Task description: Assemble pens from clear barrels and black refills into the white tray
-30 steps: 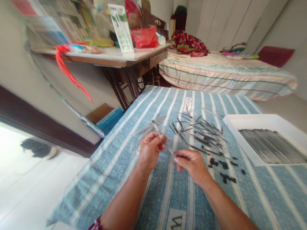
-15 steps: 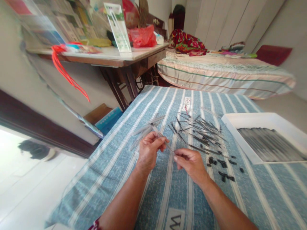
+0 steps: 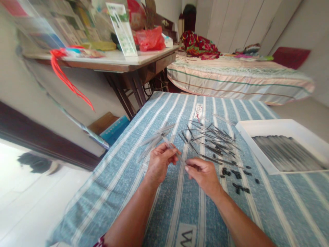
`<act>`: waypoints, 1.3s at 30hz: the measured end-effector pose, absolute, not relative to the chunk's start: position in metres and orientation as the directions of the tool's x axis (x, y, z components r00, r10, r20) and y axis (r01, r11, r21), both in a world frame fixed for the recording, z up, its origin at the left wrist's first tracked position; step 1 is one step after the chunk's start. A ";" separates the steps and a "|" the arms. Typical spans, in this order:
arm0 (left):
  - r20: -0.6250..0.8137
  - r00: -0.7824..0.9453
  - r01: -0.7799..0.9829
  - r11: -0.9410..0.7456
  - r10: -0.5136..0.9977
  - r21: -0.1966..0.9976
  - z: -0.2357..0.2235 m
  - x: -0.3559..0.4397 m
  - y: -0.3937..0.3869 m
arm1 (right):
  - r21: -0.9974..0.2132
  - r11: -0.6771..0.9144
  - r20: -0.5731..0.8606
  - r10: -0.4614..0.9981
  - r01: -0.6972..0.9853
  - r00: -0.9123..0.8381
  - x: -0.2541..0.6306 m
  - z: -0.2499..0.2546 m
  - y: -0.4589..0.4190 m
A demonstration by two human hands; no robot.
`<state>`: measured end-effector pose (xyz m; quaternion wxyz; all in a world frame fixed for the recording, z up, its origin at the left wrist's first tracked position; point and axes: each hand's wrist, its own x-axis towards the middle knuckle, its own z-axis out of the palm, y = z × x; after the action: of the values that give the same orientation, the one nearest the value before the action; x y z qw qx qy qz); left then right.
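Note:
My left hand [image 3: 158, 162] is closed around the middle of a slim translucent tube [image 3: 166, 139], which slants from upper left to lower right. At the tube's lower end, my right hand [image 3: 203, 173] has thumb and finger pinched together; whatever small part lies between them is hidden. Beyond my left hand lies a loose pile of clear tubes [image 3: 151, 140]. Thin black sticks [image 3: 218, 137] are scattered past my right hand, and several short black caps [image 3: 236, 174] sit to its right.
A white tray [image 3: 269, 125] at the right holds a row of grey, dark-ended tubes [image 3: 285, 151]. All this rests on a striped blue tablecloth [image 3: 123, 192]. Behind stand a side table [image 3: 149, 61] with red bags and a bed [image 3: 231, 75].
The view has shifted slightly. Both hands keep nearly the same hold on the tube; the dark tip at its upper end shows less clearly now.

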<state>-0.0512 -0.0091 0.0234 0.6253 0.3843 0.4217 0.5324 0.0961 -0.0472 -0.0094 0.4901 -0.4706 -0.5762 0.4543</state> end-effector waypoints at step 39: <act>-0.283 0.171 -0.272 0.321 0.944 0.907 0.008 -0.046 -0.003 | -0.864 0.299 0.297 0.952 0.406 -0.071 0.097 -0.023 -0.049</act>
<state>-0.0460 -0.0026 0.0083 0.6716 0.3669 0.4579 0.4524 0.0975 -0.0490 -0.0227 0.4530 -0.5093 -0.6667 0.3016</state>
